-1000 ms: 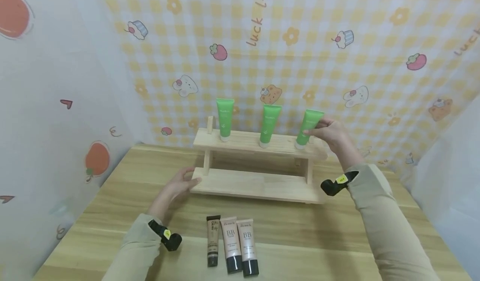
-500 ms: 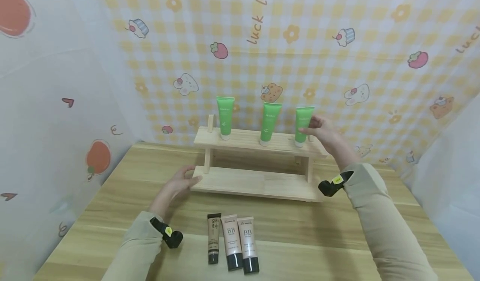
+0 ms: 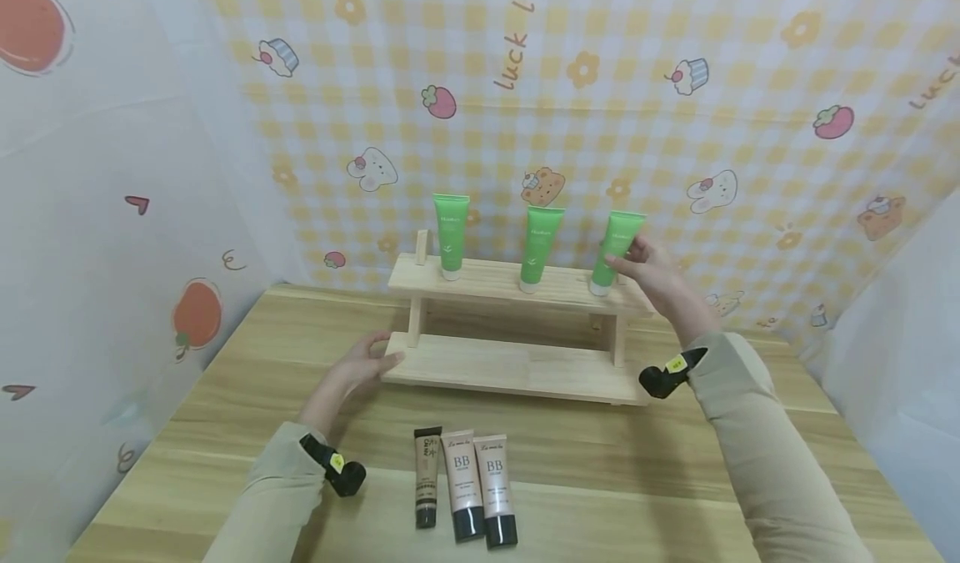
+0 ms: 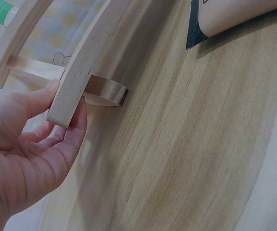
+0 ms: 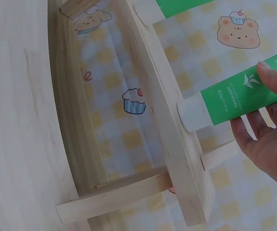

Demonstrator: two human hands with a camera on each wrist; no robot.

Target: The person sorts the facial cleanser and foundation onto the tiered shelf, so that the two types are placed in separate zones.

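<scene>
A two-tier wooden rack (image 3: 465, 364) stands on the table, with three green tubes along its upper shelf. My right hand (image 3: 660, 278) holds the rightmost green tube (image 3: 618, 250) between thumb and fingers. That tube's white cap (image 5: 195, 114) is down at the shelf, and its body leans a little to the right. The left green tube (image 3: 452, 233) and the middle green tube (image 3: 539, 244) stand on their caps, untouched. My left hand (image 4: 37, 139) pinches the left end of the lower shelf (image 4: 76, 79), thumb above and fingers below.
In front of the rack lie a brown slim tube (image 3: 427, 475) and two pink BB cream tubes, the left one (image 3: 462, 480) beside the right one (image 3: 495, 486). A checked cloth (image 3: 480, 138) hangs close behind the rack. White sheets (image 3: 150, 171) flank the table.
The rightmost green tube went from leaning right to nearly upright, then tipped right again, with my right hand on it throughout. My left hand has stayed on the lower shelf.
</scene>
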